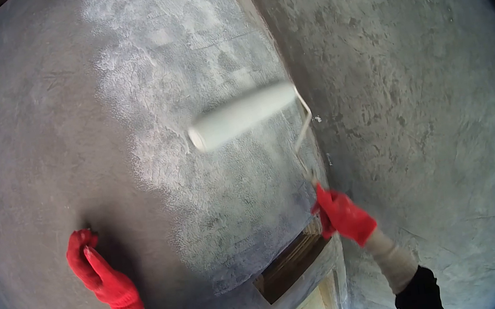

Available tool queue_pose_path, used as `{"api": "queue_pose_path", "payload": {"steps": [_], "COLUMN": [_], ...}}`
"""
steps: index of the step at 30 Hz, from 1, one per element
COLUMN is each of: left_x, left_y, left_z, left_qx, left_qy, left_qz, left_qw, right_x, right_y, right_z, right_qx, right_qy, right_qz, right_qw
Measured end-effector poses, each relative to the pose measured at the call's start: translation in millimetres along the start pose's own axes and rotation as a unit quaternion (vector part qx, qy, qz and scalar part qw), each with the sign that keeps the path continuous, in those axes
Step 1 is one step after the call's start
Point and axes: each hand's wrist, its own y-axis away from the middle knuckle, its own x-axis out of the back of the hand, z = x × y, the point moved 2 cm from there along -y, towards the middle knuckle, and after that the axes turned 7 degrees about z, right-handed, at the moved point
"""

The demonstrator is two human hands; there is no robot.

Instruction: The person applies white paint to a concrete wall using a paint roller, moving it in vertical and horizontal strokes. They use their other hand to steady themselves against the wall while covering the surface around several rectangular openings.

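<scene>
Paint roller (241, 116) is up against the grey plastered wall (67, 115), its white sleeve lying nearly level, tilted a little upward toward the wall corner (275, 57). The sleeve is blurred, so I judge it to be in motion. A pale, patchy coat (155, 73) spreads above and below the roller; further from the roller, on the side away from the corner, the wall is bare grey.

Right hand (343, 214), in a red glove, sits below the roller's corner-side end. Its grip is pressed together round the roller handle; the handle itself is hidden inside the glove. A thin wire frame (304, 125) runs from the glove up to the sleeve's end.

Left hand (97, 271), also red-gloved, is well below the roller on the side away from the corner. Its fingers are curled in and its knuckles seem to rest on the wall. I cannot tell whether it pinches anything; nothing shows in it.

Handling, as I judge it: the roller is light, with most of its weight out at the sleeve. The sleeve is soft and likely wet, so it should not be touched. The wire frame looks springy and thin, a poor place to hold. The handle is the only sound place, taken in a full closed fist.

Below the roller, timber edges (290, 264) show in an opening of the wall.
</scene>
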Motion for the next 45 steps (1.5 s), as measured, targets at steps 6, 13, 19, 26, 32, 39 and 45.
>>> {"api": "queue_pose_path", "payload": {"steps": [6, 13, 19, 26, 32, 39, 45], "left_x": [1, 1, 3, 3, 4, 5, 5], "left_y": [2, 3, 5, 4, 5, 6, 7], "left_z": [-2, -5, -6, -6, -11, -12, -14], "left_qx": [-0.066, -0.066, -0.081, -0.085, -0.082, -0.064, -0.069], "left_qy": [-0.052, -0.055, -0.075, -0.094, -0.089, -0.078, -0.093], "left_qz": [-0.05, -0.041, -0.044, -0.041, -0.037, -0.027, -0.021], "left_qw": [0.995, 0.995, 0.993, 0.991, 0.992, 0.995, 0.993], "right_x": [2, -12, -6, -6, -5, -3, -8], "right_y": [81, 89, 43, 114, 98, 58, 108], "right_z": [193, 198, 127, 244, 221, 178, 249], "right_qx": [-0.198, -0.188, -0.145, -0.249, -0.229, -0.16, -0.25], "right_qy": [-0.043, -0.069, -0.087, -0.058, -0.07, -0.076, -0.058], "right_qz": [-0.02, -0.008, 0.019, -0.006, -0.007, 0.021, 0.0], "right_qw": [0.979, 0.98, 0.985, 0.967, 0.971, 0.984, 0.966]}}
